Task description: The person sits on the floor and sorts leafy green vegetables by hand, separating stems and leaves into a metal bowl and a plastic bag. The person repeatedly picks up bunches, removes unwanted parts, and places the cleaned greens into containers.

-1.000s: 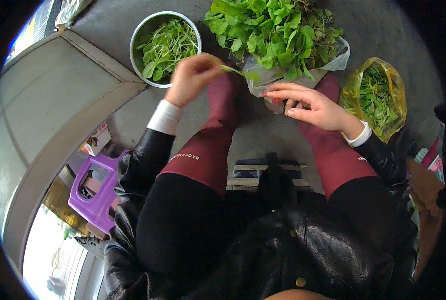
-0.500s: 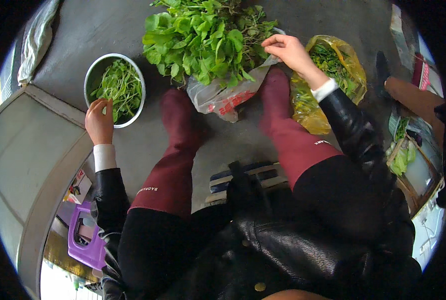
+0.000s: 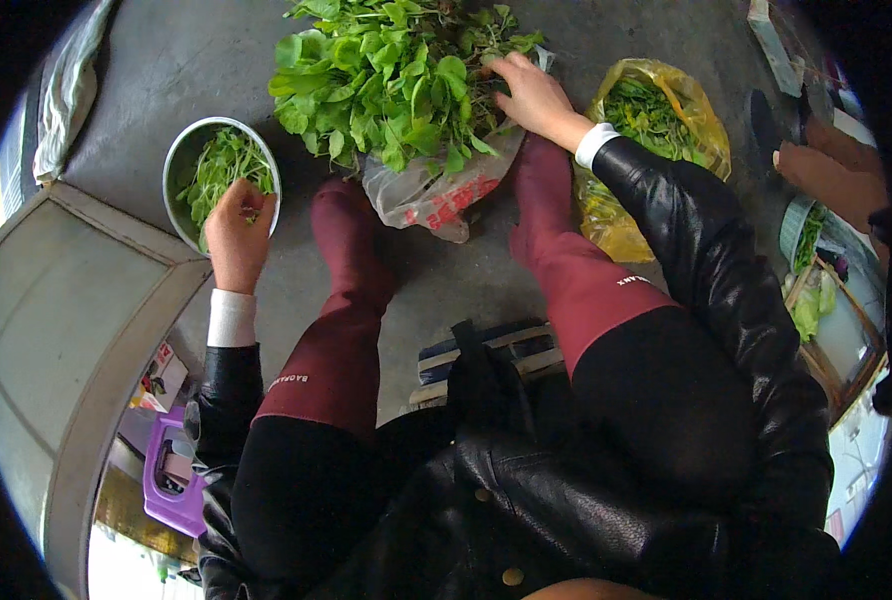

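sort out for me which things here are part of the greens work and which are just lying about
In use:
left hand over the metal bowl of picked greens
right hand in the pile of leafy greens on a clear plastic bag

Lying about:
yellow bag of greens
purple stool
grey cloth

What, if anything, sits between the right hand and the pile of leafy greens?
Nothing visible. The right hand already rests on the pile of leafy greens, fingers in among the stems at its right edge. The left hand is apart from it, over the metal bowl.
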Tool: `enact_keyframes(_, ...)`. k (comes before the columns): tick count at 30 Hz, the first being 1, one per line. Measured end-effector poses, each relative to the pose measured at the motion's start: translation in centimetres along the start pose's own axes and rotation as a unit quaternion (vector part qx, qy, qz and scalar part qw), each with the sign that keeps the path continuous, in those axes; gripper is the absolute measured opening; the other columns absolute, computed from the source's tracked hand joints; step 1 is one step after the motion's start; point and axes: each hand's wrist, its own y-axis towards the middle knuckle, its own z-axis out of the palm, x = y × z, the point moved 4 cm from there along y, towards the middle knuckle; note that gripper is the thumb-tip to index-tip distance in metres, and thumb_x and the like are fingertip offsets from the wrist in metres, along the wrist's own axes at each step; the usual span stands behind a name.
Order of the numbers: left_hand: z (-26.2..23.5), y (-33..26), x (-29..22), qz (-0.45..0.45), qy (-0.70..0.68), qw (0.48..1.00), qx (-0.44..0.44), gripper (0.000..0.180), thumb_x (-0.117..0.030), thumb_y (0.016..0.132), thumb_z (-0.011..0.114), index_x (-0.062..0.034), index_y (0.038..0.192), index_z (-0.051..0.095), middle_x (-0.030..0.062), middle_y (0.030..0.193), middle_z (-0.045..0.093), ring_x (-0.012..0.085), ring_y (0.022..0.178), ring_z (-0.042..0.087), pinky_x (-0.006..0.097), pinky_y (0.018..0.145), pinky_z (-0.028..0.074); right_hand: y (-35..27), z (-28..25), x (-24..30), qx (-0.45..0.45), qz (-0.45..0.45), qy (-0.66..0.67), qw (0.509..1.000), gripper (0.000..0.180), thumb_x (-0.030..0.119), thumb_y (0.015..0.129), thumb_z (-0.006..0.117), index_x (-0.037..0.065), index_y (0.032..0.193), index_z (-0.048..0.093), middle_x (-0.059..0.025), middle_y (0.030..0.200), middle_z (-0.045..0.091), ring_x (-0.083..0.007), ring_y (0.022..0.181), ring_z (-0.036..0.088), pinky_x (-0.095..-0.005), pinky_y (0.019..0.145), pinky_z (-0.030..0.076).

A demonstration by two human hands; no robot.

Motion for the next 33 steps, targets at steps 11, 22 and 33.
enact_keyframes(11,-2.2,-1.1,7.0,-0.099,0.253,0.959,0.079,0.024,-0.027,0.088,0.064,-0.0083,0.099,0.075,0.018,0.09,0.073,0.0376,0.084,0.07,0.046,0.076,0.055,2.8,0.6,0.7,-0.018,-0.106,-0.102,0.989,0.025,0.007,0.085,0.061,0.009,0.11,0.065,-0.0113,0.108,0.057,-0.0356,0.097,0.066,-0.0495,0.078,0.055)
enact_keyframes(22,-0.5,-0.6,0.9,-0.02,0.134,0.99,0.048,0.018,-0.023,0.092,0.065,-0.0094,0.1,0.073,0.0133,0.08,0.072,0.0297,0.073,0.07,0.038,0.067,0.053,0.9,-3.8,3.6,-0.144,-0.162,-0.03,0.976,0.022,0.015,0.081,0.071,0.012,0.101,0.062,-0.0032,0.108,0.064,-0.0276,0.105,0.06,-0.0402,0.094,0.048)
enact_keyframes(33,0.7,-0.7,-1.9,0.0,0.063,0.996,0.068,0.016,-0.018,0.09,0.067,-0.0087,0.102,0.072,0.0108,0.077,0.07,0.0257,0.068,0.068,0.036,0.065,0.053,-0.5,-5.2,2.4,0.135,-0.023,0.409,0.902,0.054,0.002,0.086,0.066,0.01,0.138,0.056,-0.0031,0.101,0.068,-0.0109,0.096,0.063,-0.029,0.087,0.051)
